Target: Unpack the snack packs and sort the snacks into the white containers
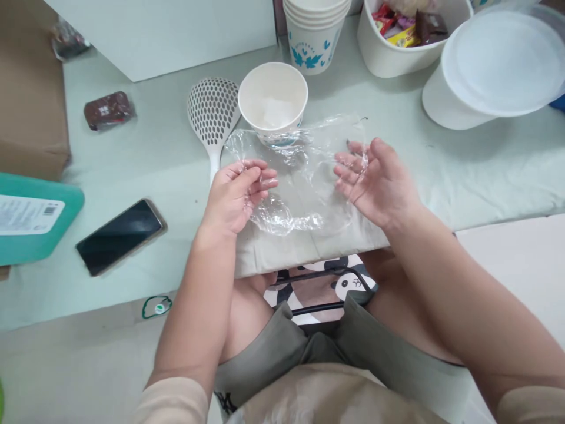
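A thin, crinkled clear plastic film [304,188] spans the space between my hands, over the table's front edge. My left hand [241,191] has its thumb against the index finger and is closed on the film's left side. On the other side, my right hand [375,179] is open, palm turned inward, its spread fingers touching the film's right edge and the thumb held apart. Just beyond the film stands a white paper cup [272,97] with something pale inside; the film overlaps its lower front. A white slotted skimmer [213,112] lies left of the cup, its handle partly hidden by my left hand.
A phone [120,237], a wrapped brown snack [108,111] and a green container [37,218] lie on the left. Behind are stacked paper cups [314,41], a white tub of snacks [408,56] and a lidded white tub [459,100]. A cardboard box [30,100] stands far left.
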A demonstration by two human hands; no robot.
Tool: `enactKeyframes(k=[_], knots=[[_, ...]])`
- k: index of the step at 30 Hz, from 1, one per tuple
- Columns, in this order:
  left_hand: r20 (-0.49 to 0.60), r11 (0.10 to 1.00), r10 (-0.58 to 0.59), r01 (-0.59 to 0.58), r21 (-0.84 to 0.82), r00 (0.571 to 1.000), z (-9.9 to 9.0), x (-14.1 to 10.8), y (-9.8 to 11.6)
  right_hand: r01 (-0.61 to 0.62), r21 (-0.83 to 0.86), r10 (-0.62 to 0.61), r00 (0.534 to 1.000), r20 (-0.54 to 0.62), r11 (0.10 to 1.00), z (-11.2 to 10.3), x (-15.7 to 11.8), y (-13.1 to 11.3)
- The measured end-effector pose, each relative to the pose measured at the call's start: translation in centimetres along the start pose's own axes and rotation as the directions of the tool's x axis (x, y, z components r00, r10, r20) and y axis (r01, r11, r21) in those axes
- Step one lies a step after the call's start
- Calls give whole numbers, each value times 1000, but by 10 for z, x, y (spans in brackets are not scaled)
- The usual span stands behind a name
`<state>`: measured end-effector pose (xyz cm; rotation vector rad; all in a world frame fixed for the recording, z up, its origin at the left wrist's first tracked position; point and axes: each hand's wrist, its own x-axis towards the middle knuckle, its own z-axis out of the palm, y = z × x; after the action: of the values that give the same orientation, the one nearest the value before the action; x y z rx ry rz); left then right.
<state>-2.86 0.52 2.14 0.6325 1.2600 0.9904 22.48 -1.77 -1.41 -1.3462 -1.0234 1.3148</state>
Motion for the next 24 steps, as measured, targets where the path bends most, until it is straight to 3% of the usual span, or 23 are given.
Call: enactKeyframes(k=[3,6,11,16,18,24], knots=[[-20,999,29,-29,12,999,-4,2,3,-217,165,206,975,79,962,16,-13,-16],[-23,998,62,-61,24,998,-9,2,4,-331,139,311,939,146,933,23,-20,-22],[-69,997,78,-76,25,995,-13,2,5,-263,8,259,955,147,965,21,-22,-19],[-98,995,87,-82,53,991,-10,3,4,-266,-63,273,923,271,962,14,-24,-20],[-103,995,89,-84,58,991,-9,4,2,-262,-69,271,932,242,963,14,-23,-22],[-93,990,97,-86,115,991,-8,8,-1,-280,-177,286,958,13,944,18,-22,-30]])
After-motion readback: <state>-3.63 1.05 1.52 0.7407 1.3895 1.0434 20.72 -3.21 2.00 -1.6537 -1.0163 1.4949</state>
